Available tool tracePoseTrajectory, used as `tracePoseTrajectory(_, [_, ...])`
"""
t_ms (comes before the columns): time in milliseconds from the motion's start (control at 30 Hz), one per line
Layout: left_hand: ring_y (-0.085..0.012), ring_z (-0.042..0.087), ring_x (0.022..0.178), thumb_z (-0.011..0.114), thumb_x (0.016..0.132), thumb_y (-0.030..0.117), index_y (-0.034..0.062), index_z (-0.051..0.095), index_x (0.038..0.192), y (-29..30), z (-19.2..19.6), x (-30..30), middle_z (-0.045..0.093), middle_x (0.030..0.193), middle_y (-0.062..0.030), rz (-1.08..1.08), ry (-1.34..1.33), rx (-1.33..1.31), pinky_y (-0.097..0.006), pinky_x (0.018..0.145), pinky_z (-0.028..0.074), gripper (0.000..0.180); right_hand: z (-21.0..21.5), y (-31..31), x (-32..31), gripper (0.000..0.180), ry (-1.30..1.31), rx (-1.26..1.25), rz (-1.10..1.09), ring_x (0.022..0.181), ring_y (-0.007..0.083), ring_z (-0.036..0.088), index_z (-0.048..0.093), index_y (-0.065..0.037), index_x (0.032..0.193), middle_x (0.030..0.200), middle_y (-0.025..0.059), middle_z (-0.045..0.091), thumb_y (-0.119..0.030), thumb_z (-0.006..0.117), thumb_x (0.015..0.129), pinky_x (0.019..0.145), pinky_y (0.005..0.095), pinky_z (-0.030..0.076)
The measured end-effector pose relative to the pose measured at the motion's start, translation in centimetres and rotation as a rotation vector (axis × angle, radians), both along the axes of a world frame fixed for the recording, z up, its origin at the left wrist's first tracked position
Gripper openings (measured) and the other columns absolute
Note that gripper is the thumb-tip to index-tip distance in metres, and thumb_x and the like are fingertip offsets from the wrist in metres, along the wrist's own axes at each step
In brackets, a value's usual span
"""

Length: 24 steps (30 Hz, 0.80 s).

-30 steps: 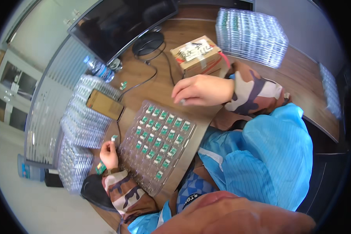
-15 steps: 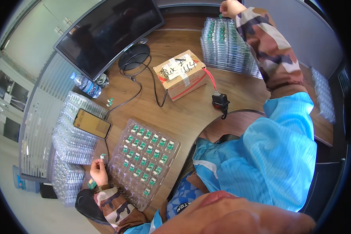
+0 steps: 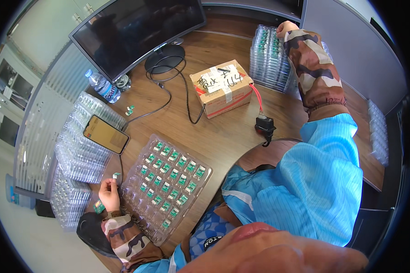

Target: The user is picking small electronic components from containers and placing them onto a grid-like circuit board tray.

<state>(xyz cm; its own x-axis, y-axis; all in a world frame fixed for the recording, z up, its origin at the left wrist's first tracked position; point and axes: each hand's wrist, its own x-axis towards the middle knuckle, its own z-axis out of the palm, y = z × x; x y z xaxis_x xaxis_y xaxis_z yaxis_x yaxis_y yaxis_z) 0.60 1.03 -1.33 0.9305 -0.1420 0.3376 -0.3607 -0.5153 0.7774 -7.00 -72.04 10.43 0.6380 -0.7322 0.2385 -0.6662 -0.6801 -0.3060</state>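
My left hand (image 3: 109, 194) pinches a small green circuit board (image 3: 116, 175) with a white part, raised beside the left edge of a clear plastic tray (image 3: 206, 176). Similar boards fill most of that tray's pockets; those toward its lower left hold none that I can see. Far to the right, my right hand (image 3: 286, 29) reaches down with closed fingers onto the top of a tall stack of clear trays (image 3: 268, 75). Green boards sit in its top tray. What those fingertips grip, if anything, is hidden.
Stacked clear trays (image 3: 70, 157) stand at left, with a phone (image 3: 105, 134) on top. A monitor (image 3: 139, 34), water bottle (image 3: 103, 86), cardboard box (image 3: 223, 84) and black switch (image 3: 264, 126) on red wires stand beyond. Loose boards (image 3: 130, 110) lie near the bottle. A cable (image 3: 187, 102) crosses the desk.
The whole view has shifted slightly. My right hand has come nearer along the stack, its fingertips lower onto the top tray. The left hand keeps hold of its circuit board beside the near tray.
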Motion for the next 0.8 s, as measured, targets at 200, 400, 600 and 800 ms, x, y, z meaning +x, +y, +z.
tracePoseTrajectory(200, [-0.0032,0.045,0.056,0.055,0.082,0.009,0.0,0.055,0.079,-0.1,0.0,-0.3,0.051,0.064,0.0035,-0.002,0.017,0.008,-0.016,0.051,0.036,0.009,0.2,0.0,-0.2,0.022,-0.056,-0.066,0.02,0.076,0.02,0.061,0.066,-0.009,0.085,0.078,0.0092,0.064,-0.02,0.065,0.066,0.072,0.0312,0.046])
tracePoseTrajectory(400, [-0.0086,0.05,0.056,0.058,0.078,0.01,-0.001,0.058,0.078,0.6,0.4,-0.4,0.055,0.06,-0.0035,0.047,-0.063,0.152,-0.023,0.053,0.042,0.011,3.6,4.0,1.0,0.021,-0.453,-0.262,0.288,0.072,0.0171,0.059,0.062,-0.004,0.088,0.076,0.0101,0.062,-0.021,0.06,0.076,0.067,0.0296,0.046])
tracePoseTrajectory(600, [-0.011,0.054,0.056,0.06,0.077,0.015,0.0008,0.06,0.078,0.1,0.3,0.1,0.059,0.062,-0.0066,0.084,-0.107,0.151,-0.025,0.054,0.044,0.014,9.0,21.4,1.0,0.012,-0.662,-0.103,0.792,0.061,0.009,0.052,0.06,0.001,0.078,0.066,0.0061,0.058,-0.011,0.059,0.077,0.057,0.0242,0.043])
tracePoseTrajectory(800, [-0.0112,0.057,0.056,0.061,0.075,0.016,0.0028,0.062,0.079,-0.4,-0.3,0.1,0.06,0.063,-0.0064,0.103,-0.078,0.084,-0.025,0.055,0.045,0.014,5.2,36.0,2.5,0.017,-0.659,-0.019,1.464,0.069,0.0232,0.057,0.06,-0.002,0.079,0.075,0.0113,0.058,-0.018,0.055,0.078,0.062,0.0317,0.045])
